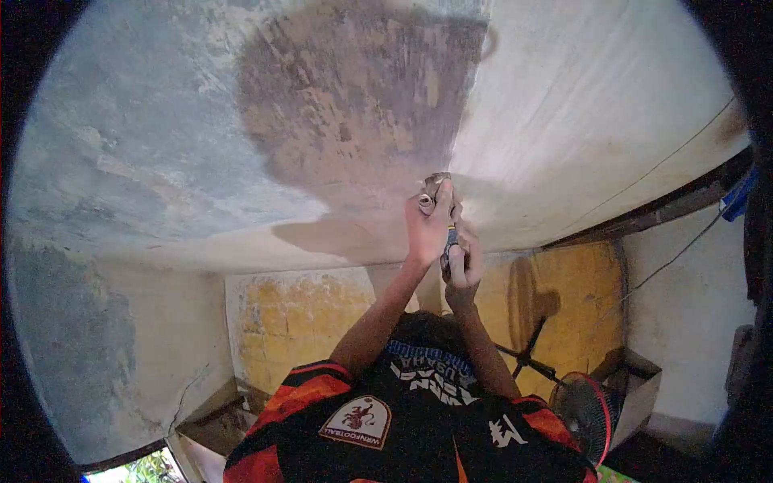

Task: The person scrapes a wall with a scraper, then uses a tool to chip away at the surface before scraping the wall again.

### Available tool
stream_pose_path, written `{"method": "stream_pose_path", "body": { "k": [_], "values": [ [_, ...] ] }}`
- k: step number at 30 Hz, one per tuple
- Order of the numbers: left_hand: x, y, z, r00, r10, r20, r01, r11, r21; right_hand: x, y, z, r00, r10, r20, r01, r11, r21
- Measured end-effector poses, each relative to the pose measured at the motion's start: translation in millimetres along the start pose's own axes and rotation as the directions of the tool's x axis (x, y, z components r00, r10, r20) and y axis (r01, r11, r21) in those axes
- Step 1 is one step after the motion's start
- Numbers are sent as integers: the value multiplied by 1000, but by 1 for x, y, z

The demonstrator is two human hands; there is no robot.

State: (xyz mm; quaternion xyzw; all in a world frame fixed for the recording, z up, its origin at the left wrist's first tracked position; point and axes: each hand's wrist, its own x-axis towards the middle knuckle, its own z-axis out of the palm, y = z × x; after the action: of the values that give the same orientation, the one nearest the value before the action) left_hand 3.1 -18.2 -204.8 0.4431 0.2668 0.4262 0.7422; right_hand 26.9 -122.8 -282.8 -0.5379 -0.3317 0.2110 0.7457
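Note:
My left hand [430, 228] is raised against the patchy wall surface, fingers closed round a small brownish fitting [437, 179]. A round, pale, ring-like end [425, 200] shows beside the fingers; its kind is not clear. Just below and to the right, my right hand [465, 264] grips a slim dark tool with a yellow band [452, 237]. The tool points up toward the left hand, and its tip is hidden behind the fingers. Both hands are close together.
Worn blue-grey paint [121, 145] covers the surface on the left, whitish paint [596, 88] the right. A black fan [581, 410] stands at lower right by a cardboard box [640, 402]. A thin cable [676, 253] runs along the right wall.

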Motion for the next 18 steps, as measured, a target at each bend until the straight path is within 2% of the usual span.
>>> {"method": "stream_pose_path", "body": {
  "k": [1,5,6,8,9,10,12,13,14,15,16,18],
  "values": [
    [0,8,4,1000,-8,1,8,1000,-1,2,1,2,997,-75,-8,75,997,-19],
    [-3,20,7,997,-80,20,81,996,-35,-2,-6,6,998,38,-39,-39,999,-28],
    [-4,10,2,1000,-19,6,19,999,29,-6,3,2,996,75,-42,-76,996,-35],
    [4,-15,-8,992,125,2,-124,981,150,-1,9,-2,999,-22,-48,17,995,-102],
    [4,0,-1,956,292,14,-280,904,324,8,-7,6,988,-143,-49,134,978,-159],
    [5,16,4,895,444,51,-410,771,487,14,-19,12,965,-259,-41,245,946,-215],
    [-7,35,10,931,364,27,-338,832,439,9,-31,15,994,-68,-89,58,992,-113],
    [-6,43,15,989,151,3,-148,968,204,15,-26,15,993,-70,-91,62,995,-78],
    [-1,49,18,997,-59,45,61,997,-43,21,-20,16,993,-71,-94,67,997,-43],
    [-1,25,14,999,-39,-22,39,999,11,9,7,9,987,-127,-95,124,991,-39],
    [-3,19,11,1000,-2,-14,2,999,40,0,21,3,979,-182,-97,179,983,-38],
    [-2,21,10,997,78,3,-78,992,98,8,-11,12,983,-149,-105,143,988,-67]
  ]
}}
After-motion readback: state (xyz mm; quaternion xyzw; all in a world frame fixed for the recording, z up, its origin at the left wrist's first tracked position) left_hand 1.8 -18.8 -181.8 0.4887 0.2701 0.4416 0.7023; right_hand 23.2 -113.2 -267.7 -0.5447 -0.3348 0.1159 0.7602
